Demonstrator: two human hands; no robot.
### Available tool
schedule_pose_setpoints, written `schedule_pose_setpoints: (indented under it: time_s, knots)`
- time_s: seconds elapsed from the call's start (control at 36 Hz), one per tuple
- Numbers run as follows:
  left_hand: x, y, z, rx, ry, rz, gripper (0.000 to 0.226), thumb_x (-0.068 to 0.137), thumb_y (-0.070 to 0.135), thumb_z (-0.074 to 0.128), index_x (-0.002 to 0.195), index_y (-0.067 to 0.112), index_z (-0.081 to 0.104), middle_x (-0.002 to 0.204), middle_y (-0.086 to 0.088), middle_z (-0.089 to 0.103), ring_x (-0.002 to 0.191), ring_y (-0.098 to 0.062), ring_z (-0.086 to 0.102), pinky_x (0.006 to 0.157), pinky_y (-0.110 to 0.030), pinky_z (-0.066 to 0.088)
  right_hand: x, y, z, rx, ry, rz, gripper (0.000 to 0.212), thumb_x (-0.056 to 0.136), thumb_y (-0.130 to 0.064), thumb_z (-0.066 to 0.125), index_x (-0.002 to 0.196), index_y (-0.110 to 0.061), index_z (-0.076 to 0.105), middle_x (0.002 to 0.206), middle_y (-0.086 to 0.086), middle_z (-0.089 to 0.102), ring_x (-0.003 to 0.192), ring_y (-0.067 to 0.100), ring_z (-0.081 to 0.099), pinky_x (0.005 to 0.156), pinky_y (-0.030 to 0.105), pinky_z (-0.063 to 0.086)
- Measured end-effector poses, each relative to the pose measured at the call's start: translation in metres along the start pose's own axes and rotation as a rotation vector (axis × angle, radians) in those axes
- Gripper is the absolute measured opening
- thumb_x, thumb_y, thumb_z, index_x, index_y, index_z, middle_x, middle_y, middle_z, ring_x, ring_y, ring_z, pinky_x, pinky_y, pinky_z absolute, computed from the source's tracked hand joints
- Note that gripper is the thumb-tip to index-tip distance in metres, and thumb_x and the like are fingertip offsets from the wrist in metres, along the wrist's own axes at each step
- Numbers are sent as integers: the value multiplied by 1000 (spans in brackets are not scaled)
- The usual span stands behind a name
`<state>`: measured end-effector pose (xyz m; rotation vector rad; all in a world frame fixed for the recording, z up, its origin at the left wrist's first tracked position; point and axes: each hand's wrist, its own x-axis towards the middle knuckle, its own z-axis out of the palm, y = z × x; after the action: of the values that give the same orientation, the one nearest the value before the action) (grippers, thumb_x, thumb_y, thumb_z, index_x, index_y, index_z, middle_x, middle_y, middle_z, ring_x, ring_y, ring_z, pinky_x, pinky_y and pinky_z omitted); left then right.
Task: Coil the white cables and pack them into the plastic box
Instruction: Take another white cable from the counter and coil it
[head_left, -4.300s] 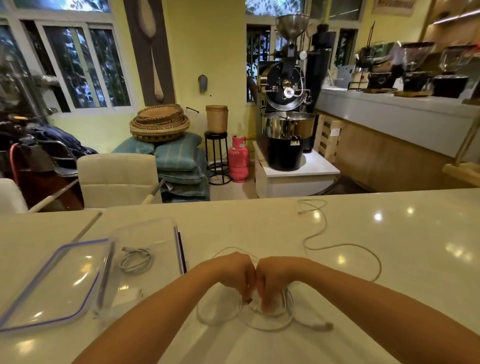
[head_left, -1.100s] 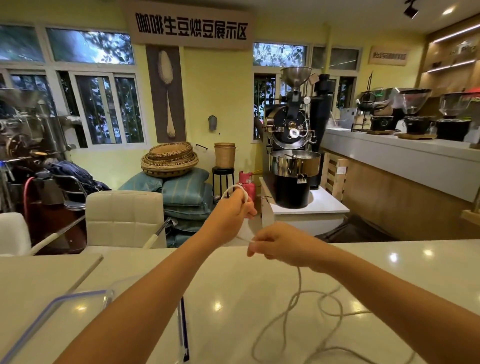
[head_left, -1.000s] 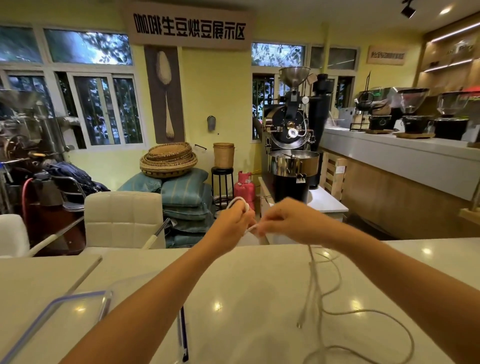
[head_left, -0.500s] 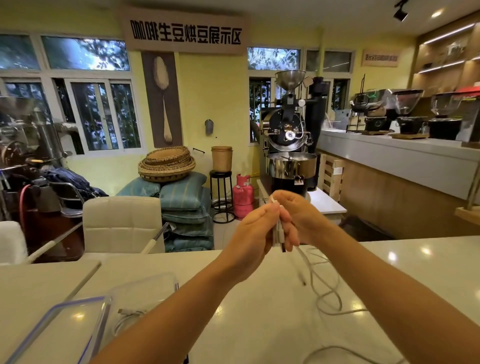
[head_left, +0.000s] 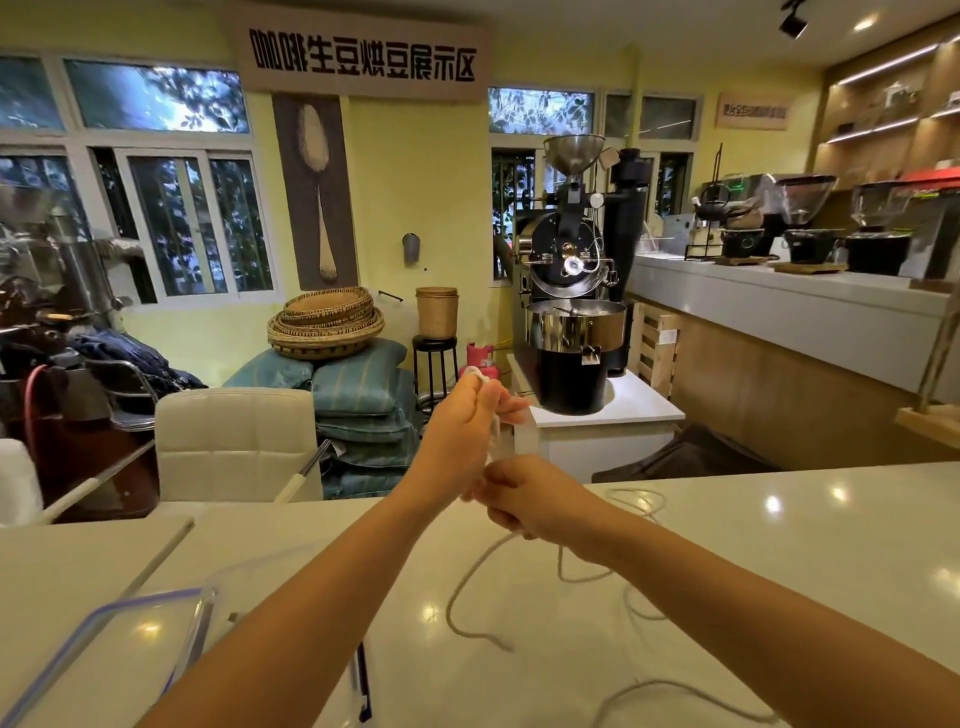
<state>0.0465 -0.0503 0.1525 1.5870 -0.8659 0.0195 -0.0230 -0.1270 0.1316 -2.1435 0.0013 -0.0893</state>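
My left hand (head_left: 470, 431) is raised above the counter and holds a few loops of a white cable wound round its fingers. Just below it my right hand (head_left: 524, 496) pinches the same white cable (head_left: 467, 577). From there the cable drops to the white counter (head_left: 779, 545) and trails in loose curves to the right and toward the near edge. The clear plastic box (head_left: 218, 597) sits at lower left, mostly hidden behind my left forearm. Its blue-rimmed lid (head_left: 78, 649) lies beside it on the left.
A white padded chair (head_left: 234, 441) stands behind the counter at left, with stacked cushions (head_left: 363, 405) and baskets beyond. A coffee roaster (head_left: 571, 322) stands past the counter's far edge, and a long service counter (head_left: 805, 306) runs along the right.
My right hand has dropped below my left and drawn the cable down, adding to the winding. My left hand has turned upright. The loose cable on the counter has shifted.
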Motion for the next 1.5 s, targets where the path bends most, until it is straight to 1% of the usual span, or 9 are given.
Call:
schedule_pose_setpoints:
  time_s: [0.22,0.36,0.61,0.78,0.92,1.03,1.19,1.33,1.5]
  knots:
    - [-2,-24,-19,346,-54,37,30,98,18,28,70,20,40,79,-3,62,74,-15,58,62,-17,41,-14,-22,-29,-386,-257,17,25,91,-19,50,107,-5,63,102,17,64,77,11,51,69,18,41]
    - [-18,-32,-21,352,-191,-11,29,98,15,27,76,7,44,64,3,57,51,5,52,55,-8,41,-16,-36,-69,-384,-225,-13,21,86,-15,57,66,-20,61,59,-7,49,51,-1,43,49,7,35]
    - [-41,-11,-10,-46,-457,-69,38,98,18,25,68,14,48,45,5,58,44,-5,50,50,-19,40,-1,-35,-112,-407,-60,-125,22,82,-11,62,69,-27,67,75,14,64,69,22,53,68,26,43]
    - [-40,11,-10,-329,-558,-73,26,87,26,31,74,12,49,48,7,56,47,-6,51,63,-29,42,11,-12,-111,-467,173,-174,16,81,-8,62,93,-3,72,90,26,69,78,34,61,80,39,52]
    - [-33,24,-6,-511,-581,-77,22,86,24,33,78,11,49,50,4,58,49,-8,53,64,-20,52,16,2,-79,-344,262,-216,15,85,-3,55,88,-2,70,63,-8,58,59,1,54,58,2,45]
    - [-27,30,0,-581,-525,-66,22,89,23,37,75,11,49,51,4,60,51,-8,56,67,-23,49,18,5,-48,-133,350,-185,42,89,1,46,54,-22,50,44,-12,53,47,-11,55,54,8,44]
    - [-11,31,-1,-605,-300,-72,24,94,17,33,76,10,49,61,0,70,56,-8,64,53,-18,52,22,18,-4,-230,272,-159,10,89,-7,51,96,-2,57,91,23,64,89,37,62,85,46,51]
    - [2,25,1,-453,-157,-44,27,98,18,28,83,14,50,72,3,73,71,-10,69,78,-27,54,18,26,13,-334,203,-70,24,94,-13,45,117,-9,43,103,18,65,92,26,63,86,38,52]
    - [10,13,7,-275,-30,4,23,99,17,25,87,18,44,91,-1,65,86,-11,65,85,-27,51,15,18,22,-267,79,70,10,91,-6,40,93,-14,45,113,19,61,88,19,53,76,27,45]
